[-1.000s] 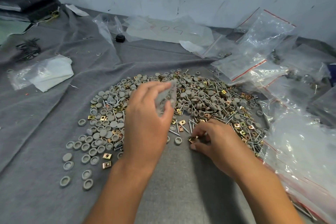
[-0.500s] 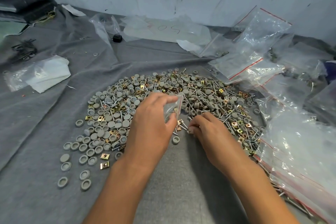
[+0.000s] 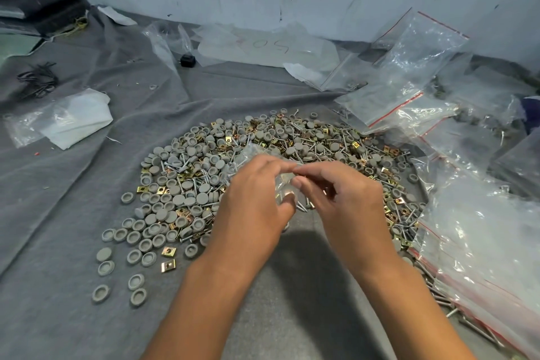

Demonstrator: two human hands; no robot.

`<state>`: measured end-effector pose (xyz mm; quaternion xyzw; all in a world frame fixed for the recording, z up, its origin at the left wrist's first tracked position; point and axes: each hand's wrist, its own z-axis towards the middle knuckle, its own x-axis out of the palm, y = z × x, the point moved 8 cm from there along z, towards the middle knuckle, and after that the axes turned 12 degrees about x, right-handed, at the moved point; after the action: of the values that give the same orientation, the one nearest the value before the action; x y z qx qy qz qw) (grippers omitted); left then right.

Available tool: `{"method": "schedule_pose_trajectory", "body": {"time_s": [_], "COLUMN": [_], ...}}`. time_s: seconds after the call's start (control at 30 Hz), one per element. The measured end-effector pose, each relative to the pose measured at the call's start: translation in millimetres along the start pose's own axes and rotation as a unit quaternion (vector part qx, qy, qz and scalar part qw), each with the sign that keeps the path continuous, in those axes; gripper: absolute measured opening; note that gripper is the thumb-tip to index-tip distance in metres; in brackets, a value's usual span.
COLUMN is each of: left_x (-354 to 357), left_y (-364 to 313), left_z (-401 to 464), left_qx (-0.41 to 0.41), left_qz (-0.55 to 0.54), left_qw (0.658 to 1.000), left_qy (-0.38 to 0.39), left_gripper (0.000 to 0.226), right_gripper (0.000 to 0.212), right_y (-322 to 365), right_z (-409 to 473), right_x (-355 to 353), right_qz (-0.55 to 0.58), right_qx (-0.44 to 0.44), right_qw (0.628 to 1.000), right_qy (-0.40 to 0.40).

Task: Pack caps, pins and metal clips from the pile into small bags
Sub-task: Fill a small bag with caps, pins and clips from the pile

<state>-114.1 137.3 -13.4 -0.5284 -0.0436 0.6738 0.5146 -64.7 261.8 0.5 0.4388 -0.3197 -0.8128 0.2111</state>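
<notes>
Just above the centre of the frame the person holds a small clear bag (image 3: 285, 181) over the near edge of the pile (image 3: 263, 166), apparently so that parts can drop into its mouth without carrying them far. The left hand (image 3: 257, 202) grips the bag from the left, thumb (image 3: 287, 204) low against the plastic and the fingers curled over its upper edge. The right hand (image 3: 339, 199) meets it from the right, fingertips (image 3: 298, 169) pinched together at the bag's top; whether a pin or clip sits between them cannot be made out. Both forearms rise from the bottom edge and converge, wrists raised off the grey cloth (image 3: 73, 213).

The pile of grey caps (image 3: 163, 216), pins (image 3: 182, 165) and brass-coloured metal clips (image 3: 168, 264) fills the middle of the frame, with loose caps trailing to the lower left. Larger zip bags (image 3: 409, 67) with red strips lie heaped along the right side, within easy reach of the right hand.
</notes>
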Motion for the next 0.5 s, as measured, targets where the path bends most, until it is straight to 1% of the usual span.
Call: {"method": "schedule_pose_trajectory", "body": {"time_s": [0.07, 0.13, 0.33, 0.4, 0.5], "left_x": [-0.4, -1.7, -1.7, -2.4, -4.5], "left_y": [-1.0, -0.8, 1.4, 1.2, 0.5], "left_z": [0.3, 0.4, 0.2, 1.0, 2.7], "left_qx": [0.003, 0.003, 0.002, 0.007, 0.021], "left_qz": [0.0, -0.004, -0.006, -0.008, -0.015], "left_qw": [1.0, 1.0, 1.0, 1.0, 0.999], "left_qy": [0.0, -0.006, -0.009, -0.013, -0.019], "left_gripper": [0.045, 0.046, 0.044, 0.04, 0.027], "right_gripper": [0.018, 0.018, 0.017, 0.018, 0.014], "right_y": [1.1, 2.4, 6.2, 6.9, 5.0], "right_z": [-0.8, -2.4, -1.7, -1.4, -0.2], "right_x": [4.2, 8.9, 2.4, 1.8, 2.7], "right_qz": [-0.039, -0.055, -0.056, -0.059, -0.048], "right_qx": [-0.025, -0.042, -0.029, -0.023, -0.003], "right_qw": [0.999, 0.998, 0.998, 0.997, 0.998], "right_qy": [0.002, 0.01, -0.029, -0.035, -0.028]}}
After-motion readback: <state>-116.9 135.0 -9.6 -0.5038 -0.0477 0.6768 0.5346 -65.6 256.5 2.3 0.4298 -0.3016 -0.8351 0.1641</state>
